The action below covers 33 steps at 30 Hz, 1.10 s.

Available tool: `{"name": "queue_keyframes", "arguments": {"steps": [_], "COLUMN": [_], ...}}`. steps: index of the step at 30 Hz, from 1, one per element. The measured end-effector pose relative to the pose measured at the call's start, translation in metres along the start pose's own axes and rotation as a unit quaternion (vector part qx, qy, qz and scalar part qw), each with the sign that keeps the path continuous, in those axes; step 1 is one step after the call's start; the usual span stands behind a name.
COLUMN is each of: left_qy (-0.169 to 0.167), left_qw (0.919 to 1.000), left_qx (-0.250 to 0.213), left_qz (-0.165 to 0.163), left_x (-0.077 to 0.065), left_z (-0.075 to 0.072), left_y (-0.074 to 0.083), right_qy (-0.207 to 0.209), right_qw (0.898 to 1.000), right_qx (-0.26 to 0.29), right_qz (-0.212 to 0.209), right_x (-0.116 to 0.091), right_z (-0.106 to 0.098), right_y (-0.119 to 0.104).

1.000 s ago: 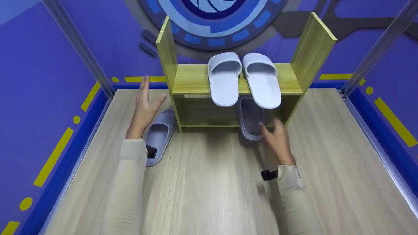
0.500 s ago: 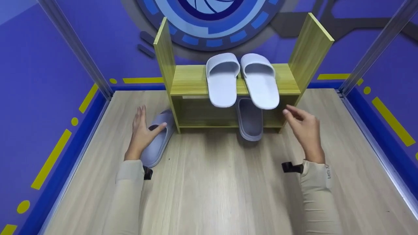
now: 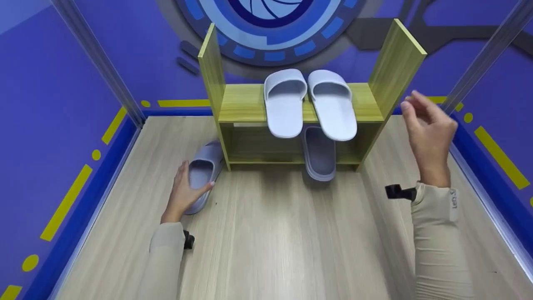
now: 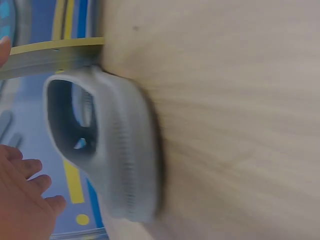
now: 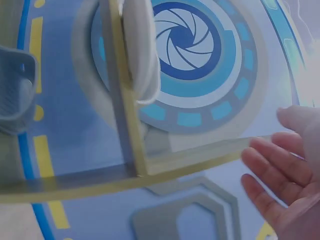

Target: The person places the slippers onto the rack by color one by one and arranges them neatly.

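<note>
On the floor left of the wooden shoe rack [image 3: 241, 104] lies a grey slide slipper [image 3: 211, 155]. My left hand [image 3: 181, 193] overlaps its heel part in the head view, thumb and fingers spread. The left wrist view has those fingers [image 4: 31, 185] apart from the slipper [image 4: 125, 150], holding nothing. Raised to the right of the rack is my right hand [image 3: 432, 135], its fingers loosely bent and nothing in them. Another grey slipper [image 3: 320, 155] sits on the lower shelf, heel jutting forward. Two white slippers [image 3: 285, 114] stand side by side on the upper shelf.
The rack's tall side panels [image 3: 397, 68] rise above the upper shelf. Behind stands a blue and purple patterned wall [image 3: 166, 46], with more walls left and right. Pale wood-grain floor [image 3: 275, 233] spreads in front of the rack.
My right hand has left the lower-shelf slipper, moving right and up past the rack. My left hand has come down toward the heel of the floor slipper. The slippers have stayed put.
</note>
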<state>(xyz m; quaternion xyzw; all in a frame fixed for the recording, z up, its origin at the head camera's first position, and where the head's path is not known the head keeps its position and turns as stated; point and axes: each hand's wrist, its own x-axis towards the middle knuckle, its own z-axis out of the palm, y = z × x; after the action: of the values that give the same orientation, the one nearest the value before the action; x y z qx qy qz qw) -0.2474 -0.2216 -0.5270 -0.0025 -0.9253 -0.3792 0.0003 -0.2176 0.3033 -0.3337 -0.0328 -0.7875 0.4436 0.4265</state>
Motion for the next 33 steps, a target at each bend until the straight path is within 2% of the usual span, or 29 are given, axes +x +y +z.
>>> {"name": "queue_keyframes", "arguments": {"steps": [4, 7, 14, 19, 26, 33], "left_qy": [-0.001, -0.005, -0.004, -0.012, -0.029, -0.031], "left_qw": [1.0000, 0.9999, 0.9993, 0.9990, 0.9975, 0.9973], "left_qx": [0.004, 0.003, 0.016, 0.009, -0.001, -0.005], "left_qz": [-0.005, -0.015, -0.034, -0.042, -0.064, -0.067], "left_x": [-0.003, -0.004, -0.002, 0.000, 0.004, 0.004], "left_z": [0.008, 0.012, 0.014, 0.014, 0.014, 0.014], "left_y": [-0.011, -0.018, -0.027, -0.029, -0.031, -0.034], "right_qy": [0.004, -0.016, -0.064, -0.089, -0.095, -0.069], "right_qw": [1.000, 1.000, 0.997, 0.995, 0.993, 0.996], "right_qx": [0.001, -0.009, -0.026, -0.024, -0.015, -0.029], "right_qz": [-0.008, -0.007, -0.032, -0.045, -0.074, -0.047], "right_x": [0.015, 0.025, 0.048, 0.062, 0.074, 0.081], "right_z": [-0.004, -0.008, -0.008, -0.005, 0.001, 0.003], "right_y": [-0.013, -0.017, -0.017, -0.011, -0.006, -0.008]}}
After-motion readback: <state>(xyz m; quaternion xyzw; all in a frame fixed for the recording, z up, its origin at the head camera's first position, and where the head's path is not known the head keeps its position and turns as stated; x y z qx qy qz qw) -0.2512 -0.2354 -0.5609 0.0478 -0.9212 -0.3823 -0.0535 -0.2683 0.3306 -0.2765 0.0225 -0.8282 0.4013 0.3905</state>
